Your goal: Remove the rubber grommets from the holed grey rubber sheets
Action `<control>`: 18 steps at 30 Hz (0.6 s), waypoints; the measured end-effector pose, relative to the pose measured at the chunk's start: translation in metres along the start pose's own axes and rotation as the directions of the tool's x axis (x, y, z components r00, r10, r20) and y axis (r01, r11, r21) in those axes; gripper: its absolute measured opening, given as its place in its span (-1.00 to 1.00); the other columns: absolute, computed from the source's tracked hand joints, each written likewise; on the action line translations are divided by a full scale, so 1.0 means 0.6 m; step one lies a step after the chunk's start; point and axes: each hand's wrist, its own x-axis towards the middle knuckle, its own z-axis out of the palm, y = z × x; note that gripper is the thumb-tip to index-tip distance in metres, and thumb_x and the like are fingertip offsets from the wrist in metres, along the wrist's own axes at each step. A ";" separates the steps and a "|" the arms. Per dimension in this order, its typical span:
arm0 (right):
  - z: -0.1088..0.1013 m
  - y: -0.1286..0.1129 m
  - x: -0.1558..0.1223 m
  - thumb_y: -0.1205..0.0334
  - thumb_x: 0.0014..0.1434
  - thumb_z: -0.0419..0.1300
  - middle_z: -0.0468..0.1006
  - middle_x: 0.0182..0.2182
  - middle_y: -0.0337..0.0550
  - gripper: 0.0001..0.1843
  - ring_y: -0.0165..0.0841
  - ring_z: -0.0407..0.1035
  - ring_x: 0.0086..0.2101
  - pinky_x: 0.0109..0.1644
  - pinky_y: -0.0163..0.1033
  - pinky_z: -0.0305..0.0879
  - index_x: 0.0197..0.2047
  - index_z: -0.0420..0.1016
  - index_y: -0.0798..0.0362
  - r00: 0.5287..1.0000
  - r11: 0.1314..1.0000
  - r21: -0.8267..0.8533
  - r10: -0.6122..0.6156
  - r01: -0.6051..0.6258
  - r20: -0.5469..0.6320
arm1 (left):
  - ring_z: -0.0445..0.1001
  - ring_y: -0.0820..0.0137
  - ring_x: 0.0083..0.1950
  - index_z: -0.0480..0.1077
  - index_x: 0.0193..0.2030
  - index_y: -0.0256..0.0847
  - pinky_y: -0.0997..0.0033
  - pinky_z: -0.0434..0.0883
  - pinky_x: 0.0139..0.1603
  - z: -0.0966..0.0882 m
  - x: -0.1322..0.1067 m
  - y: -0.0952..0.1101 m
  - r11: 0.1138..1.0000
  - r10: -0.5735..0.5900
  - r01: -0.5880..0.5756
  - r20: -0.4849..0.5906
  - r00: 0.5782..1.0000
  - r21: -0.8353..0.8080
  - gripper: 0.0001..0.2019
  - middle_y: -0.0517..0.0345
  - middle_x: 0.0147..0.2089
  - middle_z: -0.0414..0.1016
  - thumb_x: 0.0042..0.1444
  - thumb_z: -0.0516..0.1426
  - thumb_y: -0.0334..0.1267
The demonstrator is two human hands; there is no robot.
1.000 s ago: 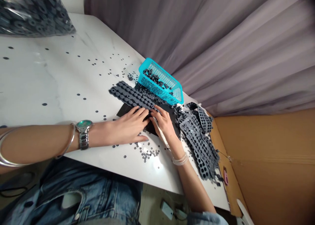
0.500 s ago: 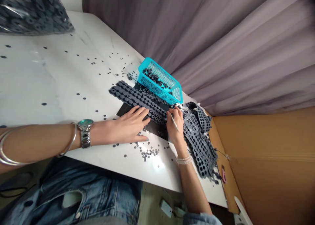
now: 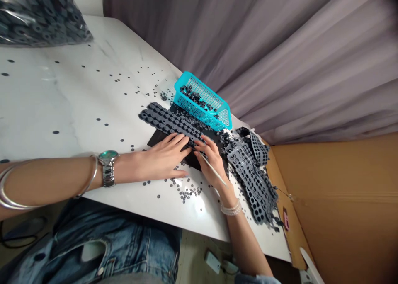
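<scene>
R hand, pale stick in grip, now nr flat L hand, prev. further R

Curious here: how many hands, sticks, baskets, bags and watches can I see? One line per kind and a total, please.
Left hand and right hand: 2
Stick: 1
Basket: 1
Bag: 1
Watch: 1
Total: 6
</scene>
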 end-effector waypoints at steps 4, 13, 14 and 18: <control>0.007 0.008 0.001 0.22 0.37 0.07 0.54 0.08 0.04 -0.83 -0.19 0.28 0.25 0.25 0.09 0.31 -0.08 0.46 0.00 0.998 0.996 -0.054 -0.068 0.068 0.007 | 0.10 -0.07 0.36 0.34 0.24 -0.45 -0.01 -0.01 0.38 0.009 -0.001 -0.002 1.000 0.006 -0.006 -0.010 1.000 0.001 -0.30 -0.35 0.32 0.23 0.26 -0.02 0.18; 0.013 0.004 0.007 0.23 0.39 0.01 0.52 0.11 0.11 -0.79 -0.14 0.25 0.26 0.18 0.09 0.34 -0.04 0.45 0.03 0.988 0.974 -0.180 -0.125 0.139 0.087 | 0.08 -0.06 0.37 0.40 0.17 -0.45 0.01 -0.06 0.40 0.011 0.000 -0.002 1.000 0.002 -0.003 -0.013 1.000 -0.012 -0.34 -0.36 0.32 0.23 0.25 0.01 0.16; 0.016 0.006 0.009 0.23 0.39 0.00 0.53 0.10 0.09 -0.78 -0.14 0.24 0.27 0.18 0.09 0.34 -0.05 0.45 0.03 0.986 0.971 -0.186 -0.134 0.150 0.098 | 0.09 -0.06 0.36 0.41 0.15 -0.44 0.01 -0.05 0.39 0.010 0.000 -0.003 1.000 0.003 -0.003 -0.013 1.000 -0.014 -0.35 -0.34 0.31 0.24 0.24 0.02 0.16; 0.027 0.011 0.015 0.23 0.40 -0.03 0.55 0.06 0.06 -0.77 -0.13 0.20 0.29 0.19 0.11 0.32 -0.08 0.45 0.02 0.986 0.971 -0.188 -0.133 0.150 0.100 | 0.13 -0.07 0.33 0.45 0.09 -0.43 0.00 0.00 0.37 0.007 -0.001 -0.004 1.000 0.013 -0.013 -0.009 1.000 -0.020 -0.38 -0.33 0.26 0.29 0.23 0.03 0.16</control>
